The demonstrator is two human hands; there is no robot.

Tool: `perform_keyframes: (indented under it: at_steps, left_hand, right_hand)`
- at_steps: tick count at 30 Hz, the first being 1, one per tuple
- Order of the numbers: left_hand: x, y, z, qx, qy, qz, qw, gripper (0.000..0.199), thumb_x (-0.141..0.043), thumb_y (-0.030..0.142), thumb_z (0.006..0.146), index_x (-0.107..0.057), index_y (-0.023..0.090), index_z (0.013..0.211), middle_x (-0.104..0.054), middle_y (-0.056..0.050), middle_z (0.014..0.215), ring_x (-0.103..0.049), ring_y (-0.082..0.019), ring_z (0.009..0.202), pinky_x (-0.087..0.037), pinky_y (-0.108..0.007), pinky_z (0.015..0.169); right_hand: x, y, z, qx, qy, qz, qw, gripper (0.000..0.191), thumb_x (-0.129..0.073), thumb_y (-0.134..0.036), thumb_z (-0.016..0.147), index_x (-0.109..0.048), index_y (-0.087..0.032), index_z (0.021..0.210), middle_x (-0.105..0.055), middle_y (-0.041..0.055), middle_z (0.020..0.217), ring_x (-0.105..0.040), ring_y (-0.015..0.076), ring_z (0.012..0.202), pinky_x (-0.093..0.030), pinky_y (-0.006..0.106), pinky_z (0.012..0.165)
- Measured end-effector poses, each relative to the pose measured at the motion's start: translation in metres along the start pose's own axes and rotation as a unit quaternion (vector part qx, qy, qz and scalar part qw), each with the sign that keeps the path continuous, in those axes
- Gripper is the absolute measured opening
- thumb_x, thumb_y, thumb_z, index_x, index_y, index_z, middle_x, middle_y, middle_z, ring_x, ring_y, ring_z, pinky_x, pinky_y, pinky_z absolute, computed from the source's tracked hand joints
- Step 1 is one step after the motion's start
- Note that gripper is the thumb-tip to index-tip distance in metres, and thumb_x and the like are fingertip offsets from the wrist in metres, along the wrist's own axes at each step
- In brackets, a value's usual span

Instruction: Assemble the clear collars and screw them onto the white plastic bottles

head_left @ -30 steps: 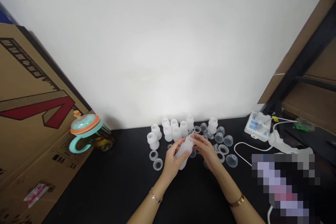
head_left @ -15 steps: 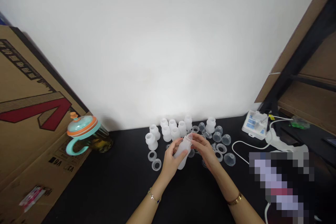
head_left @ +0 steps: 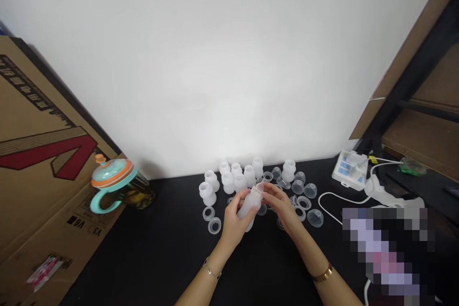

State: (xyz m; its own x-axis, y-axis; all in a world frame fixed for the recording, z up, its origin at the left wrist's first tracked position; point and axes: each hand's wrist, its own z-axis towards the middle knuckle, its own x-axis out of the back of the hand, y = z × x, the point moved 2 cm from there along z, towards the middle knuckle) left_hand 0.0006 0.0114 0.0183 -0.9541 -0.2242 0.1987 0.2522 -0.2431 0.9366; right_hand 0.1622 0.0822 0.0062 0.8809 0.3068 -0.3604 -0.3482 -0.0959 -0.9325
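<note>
My left hand [head_left: 236, 217] is wrapped round a milky-white baby bottle [head_left: 250, 204], which tilts with its top to the right. A see-through nipple [head_left: 260, 185] stands on the bottle's neck. The fingers of my right hand [head_left: 279, 205] close round the collar below the nipple; its palm side is hidden. Behind my hands stand several white open-necked bottles [head_left: 207, 193]. Two pale rings [head_left: 214, 225] lie left of my left hand. Several see-through domed caps [head_left: 315, 218] and more rings [head_left: 304, 202] lie scattered right of my right hand.
A teal-lidded jug [head_left: 120, 184] stands at the left beside a cardboard box [head_left: 43, 162]. At the right are a white compartment case [head_left: 349, 169], a white cable [head_left: 326, 195] and a blurred-out patch [head_left: 383, 248]. A white wall [head_left: 229, 81] rises behind the black table [head_left: 161, 248].
The view has shifted very slightly. My hands keep almost the same hold on the baby bottle, with my right fingers still at its collar.
</note>
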Motion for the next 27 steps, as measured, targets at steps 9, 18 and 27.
perform_keyframes:
  at_steps: [9,18,27]
  left_hand:
    - [-0.0006,-0.0017,-0.0045,-0.079,0.033,0.163,0.983,0.044,-0.068,0.033,0.088,-0.062,0.022,0.13,-0.069,-0.01,0.128,-0.067,-0.027,0.109,-0.054,-0.042,0.096]
    - [-0.0012,-0.0033,-0.005,-0.127,0.022,0.217,0.968,0.043,-0.064,0.034,0.091,-0.06,0.024,0.133,-0.069,-0.01,0.129,-0.064,-0.03,0.119,-0.052,-0.044,0.102]
    - [-0.0011,-0.0048,-0.0056,-0.113,0.022,0.209,0.971,0.043,-0.064,0.035,0.09,-0.061,0.023,0.132,-0.068,-0.011,0.13,-0.065,-0.029,0.117,-0.053,-0.043,0.101]
  right_hand:
    - [-0.0022,-0.0021,0.0004,0.004,0.013,-0.006,1.0,0.042,-0.089,-0.048,0.067,-0.078,-0.026,0.101,-0.075,0.0058,0.107,-0.066,0.0281,0.099,-0.053,0.034,0.074]
    - [-0.0033,-0.0055,-0.0007,0.009,0.011,-0.016,1.0,0.042,-0.089,-0.049,0.066,-0.076,-0.025,0.099,-0.074,0.0057,0.105,-0.065,0.0272,0.095,-0.052,0.034,0.073]
    - [-0.0021,-0.0042,-0.0006,0.019,0.012,-0.024,0.999,0.04,-0.088,-0.048,0.068,-0.077,-0.026,0.099,-0.074,0.0053,0.103,-0.066,0.0248,0.09,-0.053,0.034,0.072]
